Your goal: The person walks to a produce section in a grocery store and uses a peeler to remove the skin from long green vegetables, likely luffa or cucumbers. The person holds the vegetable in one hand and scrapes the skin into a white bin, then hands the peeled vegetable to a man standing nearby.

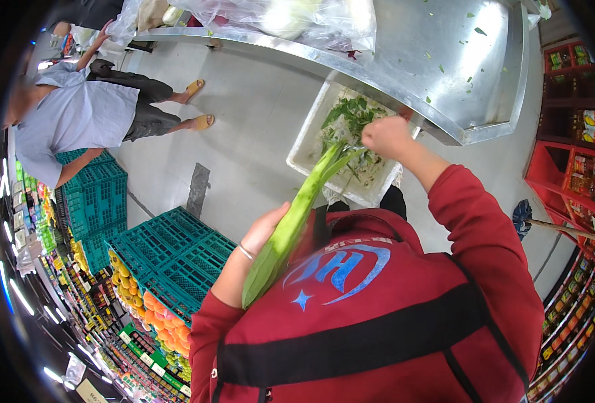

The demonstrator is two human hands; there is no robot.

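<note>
A long green leafy-topped stalk, probably celtuce (297, 201), slants across my front, its thick pale stem towards the white foam box. My left hand (263, 226) holds it near its broad lower end, a bangle on the wrist. My right hand (385, 135) is closed at the other end, its fingers pinching a strip of green peel or leaf stalk that hangs away from the stem. Below that hand stands the white foam box (303, 151) with green leaves (352, 113) and scraps in it.
A steel counter (448, 65) with leaf scraps and plastic-bagged vegetables (297, 20) runs along the top. Teal crates (176, 252) with fruit beside them stand lower left. Another person (81, 101) stands at the left. Red shelving (554, 161) and a wooden handle (569, 227) are at right.
</note>
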